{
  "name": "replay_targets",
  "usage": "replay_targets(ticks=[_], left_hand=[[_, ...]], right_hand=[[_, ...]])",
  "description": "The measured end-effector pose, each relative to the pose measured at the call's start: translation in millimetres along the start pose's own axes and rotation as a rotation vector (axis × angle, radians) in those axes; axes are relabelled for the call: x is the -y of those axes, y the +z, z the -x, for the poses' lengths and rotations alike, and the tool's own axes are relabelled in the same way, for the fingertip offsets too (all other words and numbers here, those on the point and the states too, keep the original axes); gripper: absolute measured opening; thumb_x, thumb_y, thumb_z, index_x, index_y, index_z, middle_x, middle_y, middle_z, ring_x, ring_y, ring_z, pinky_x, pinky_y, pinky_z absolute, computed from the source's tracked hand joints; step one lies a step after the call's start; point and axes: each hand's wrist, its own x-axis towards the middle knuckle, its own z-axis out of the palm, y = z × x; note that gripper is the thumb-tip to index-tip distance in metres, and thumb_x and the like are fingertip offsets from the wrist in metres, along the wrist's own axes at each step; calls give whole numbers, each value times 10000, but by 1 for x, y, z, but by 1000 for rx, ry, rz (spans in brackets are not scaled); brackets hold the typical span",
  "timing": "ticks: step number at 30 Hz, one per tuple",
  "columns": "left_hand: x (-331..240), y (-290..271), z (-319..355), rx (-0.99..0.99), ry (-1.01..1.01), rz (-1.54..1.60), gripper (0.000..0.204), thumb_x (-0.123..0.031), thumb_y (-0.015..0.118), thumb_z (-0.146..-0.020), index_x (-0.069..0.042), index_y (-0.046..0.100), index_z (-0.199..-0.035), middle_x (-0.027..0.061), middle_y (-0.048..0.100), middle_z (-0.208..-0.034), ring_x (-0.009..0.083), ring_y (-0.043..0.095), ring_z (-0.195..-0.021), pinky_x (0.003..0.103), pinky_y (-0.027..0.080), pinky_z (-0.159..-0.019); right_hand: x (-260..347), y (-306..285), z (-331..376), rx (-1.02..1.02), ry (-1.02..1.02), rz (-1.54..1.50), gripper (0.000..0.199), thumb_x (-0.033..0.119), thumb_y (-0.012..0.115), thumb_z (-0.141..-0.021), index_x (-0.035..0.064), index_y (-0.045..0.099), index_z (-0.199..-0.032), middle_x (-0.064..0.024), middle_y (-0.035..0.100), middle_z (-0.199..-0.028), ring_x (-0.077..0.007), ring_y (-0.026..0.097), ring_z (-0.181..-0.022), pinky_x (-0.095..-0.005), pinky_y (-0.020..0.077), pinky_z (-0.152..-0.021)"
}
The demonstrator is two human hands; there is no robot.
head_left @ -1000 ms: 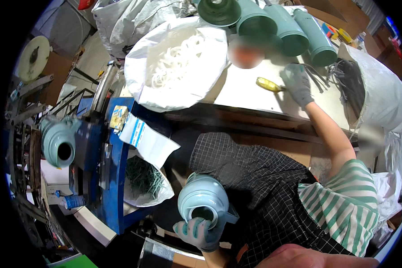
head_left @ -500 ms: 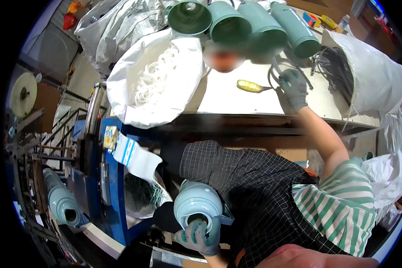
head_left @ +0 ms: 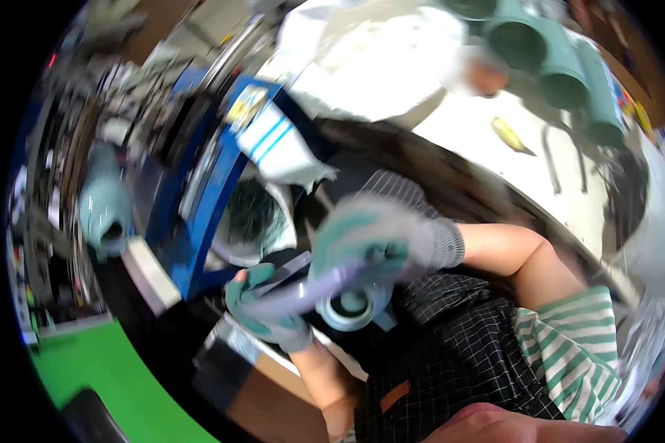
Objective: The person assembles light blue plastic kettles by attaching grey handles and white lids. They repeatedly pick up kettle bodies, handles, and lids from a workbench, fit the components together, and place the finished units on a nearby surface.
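Left hand [head_left: 267, 310] sat low at centre, right hand [head_left: 380, 240] just above and to its right, a spool [head_left: 351, 308] between them in the lap. Blue frame [head_left: 210, 192] stood to the left. Worktable [head_left: 569, 192] lay behind, cones [head_left: 561, 70] at its far edge.

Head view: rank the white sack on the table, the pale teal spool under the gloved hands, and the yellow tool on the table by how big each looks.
1. White sack, clearly largest.
2. Pale teal spool; mostly hidden by the gloved hands, and close to the camera.
3. Yellow tool, smallest, though blurred and farther off.
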Motion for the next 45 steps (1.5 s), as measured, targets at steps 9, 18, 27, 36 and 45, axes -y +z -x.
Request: replay_targets(ticks=[9, 18, 27, 36, 45], left_hand=[[8, -74, 2, -530, -628, 702, 200, -179, 576, -1070, -4, 655, -1128, -8, 482, -738, 80, 441, -607, 226, 320, -520], [3, -50, -24, -610, -691, 801, 270, -314, 630, -1073, -100, 610, -910, -37, 458, -628, 77, 415, -516, 251, 313, -480], [-23, 12, -9, -423, -757, 1202, 271, -394, 502, -1129, -141, 574, -1067, -26, 515, -768, 96, 456, -583, 255, 404, -534], [-28, 22, 9, -423, -768, 1234, 245, -336, 475, -1125, -128, 509, -1002, -2, 498, -698, 112, 485, -541, 263, 330, -457], [-37, 33, 17, -208, -894, 1129, 281, -383, 608, -1068, -121, 577, -973, -43, 462, -697, 91, 441, -587, 250, 372, -521]], right_hand=[[7, 80, 0, 172, -45, 307, 741, 381, 951, -674, 72, 675, -1288, -133, 698, -1263, -501, 572, -1329, -611, 456, -1134], [16, 26, 14, 5, 85, -180, 1021, 354, 1050, -577, 88, 554, -1429, -261, 583, -1426, -384, 634, -1277, -509, 589, -1045], [8, 20, 48, -32, 141, -80, 1037, 523, 993, -650, 128, 495, -1470, -243, 616, -1384, -350, 642, -1255, -512, 546, -1061], [10, 22, 43, 5, 97, -157, 946, 326, 1059, -562, 128, 576, -1352, -207, 651, -1306, -390, 657, -1241, -543, 582, -1035], [31, 29, 15, 295, -31, 12, 415, 119, 852, -797, 22, 619, -1128, -177, 709, -944, -444, 719, -981, -658, 506, -989]])
